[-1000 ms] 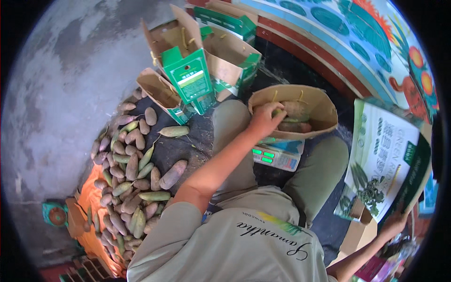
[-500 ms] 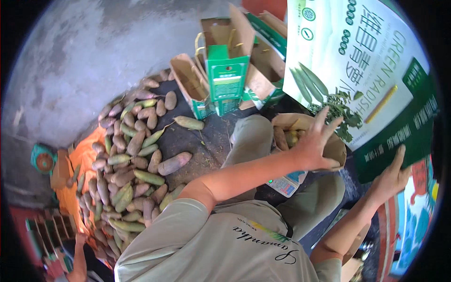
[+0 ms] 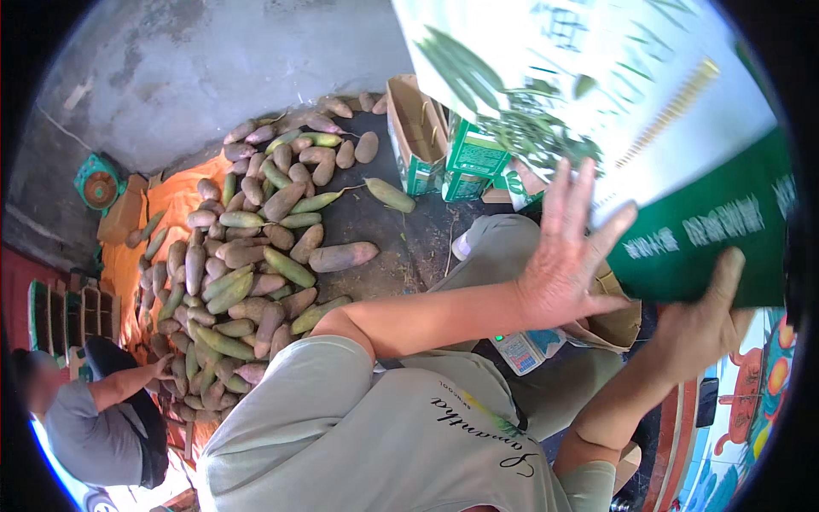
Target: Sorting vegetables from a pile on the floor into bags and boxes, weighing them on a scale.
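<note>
Both hands are at a large printed carton (image 3: pixel 606 111), which sits upper right in view, its white-and-green face turned toward the camera. It is blurred.

Right hand (image 3: pixel 695 337): grip appears clamped on the carton's lower edge; one digit lies across the green band (image 3: pixel 665 282), the others curl below. Left hand (image 3: pixel 563 264): grip apart, fingers spread, overlapping the carton's lower-left part. Cannot tell whether the fingertips touch it.

Below the left hand stands an open brown container (image 3: pixel 616 328), partly covered in view; contents not visible. A weighing scale (image 3: pixel 522 352) sits just beside it, between the wearer's legs. Radishes (image 3: pixel 246 254) lie heaped to the left, well apart from both hands.

Handling notes (judgement):
- The right hand does best to keep its hold at the stiff lower edge; a pinch mid-panel would likely buckle the board.
- The left hand should settle flat, as support, so the load is shared and the carton does not twist.
- The yellow cord handle (image 3: pixel 674 111) seems a poor steering point, being slack and free to swing.
- Main risk: a low corner catching the container's rim or jarring the scale. Keep the lower edge lifted clear of both.
</note>
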Demonstrator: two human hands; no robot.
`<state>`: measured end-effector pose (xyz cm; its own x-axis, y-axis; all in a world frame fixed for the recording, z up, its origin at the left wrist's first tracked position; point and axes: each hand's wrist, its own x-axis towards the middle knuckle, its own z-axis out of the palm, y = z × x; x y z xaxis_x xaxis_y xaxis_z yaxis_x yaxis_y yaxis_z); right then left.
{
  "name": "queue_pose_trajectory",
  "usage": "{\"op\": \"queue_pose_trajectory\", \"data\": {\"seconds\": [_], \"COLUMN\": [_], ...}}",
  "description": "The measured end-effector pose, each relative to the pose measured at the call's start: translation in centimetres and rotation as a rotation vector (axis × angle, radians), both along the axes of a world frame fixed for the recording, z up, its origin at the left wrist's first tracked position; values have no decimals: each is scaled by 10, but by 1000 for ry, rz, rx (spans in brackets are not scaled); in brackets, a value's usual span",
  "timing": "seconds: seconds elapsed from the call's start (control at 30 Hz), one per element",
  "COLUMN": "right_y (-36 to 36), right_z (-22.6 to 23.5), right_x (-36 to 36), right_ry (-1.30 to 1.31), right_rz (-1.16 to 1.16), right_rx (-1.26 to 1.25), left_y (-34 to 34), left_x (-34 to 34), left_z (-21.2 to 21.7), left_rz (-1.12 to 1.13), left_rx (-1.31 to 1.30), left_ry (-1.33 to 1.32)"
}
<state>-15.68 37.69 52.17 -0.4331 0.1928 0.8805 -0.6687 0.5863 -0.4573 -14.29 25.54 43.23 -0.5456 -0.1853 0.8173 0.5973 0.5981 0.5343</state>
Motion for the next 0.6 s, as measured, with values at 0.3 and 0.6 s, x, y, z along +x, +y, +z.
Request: {"op": "queue_pose_trajectory", "data": {"seconds": [0.3, 0.6], "right_y": [-138, -242], "right_z": [-33, -136], "right_x": [25, 16], "right_ry": [-125, -245], "right_rz": [852, 797], "right_rx": [137, 473], "left_y": [-80, -138], "left_x": [22, 54], "left_z": [-74, -143], "left_rz": [559, 395], "left_rx": [-162, -57], "left_ry": [-149, -703]}}
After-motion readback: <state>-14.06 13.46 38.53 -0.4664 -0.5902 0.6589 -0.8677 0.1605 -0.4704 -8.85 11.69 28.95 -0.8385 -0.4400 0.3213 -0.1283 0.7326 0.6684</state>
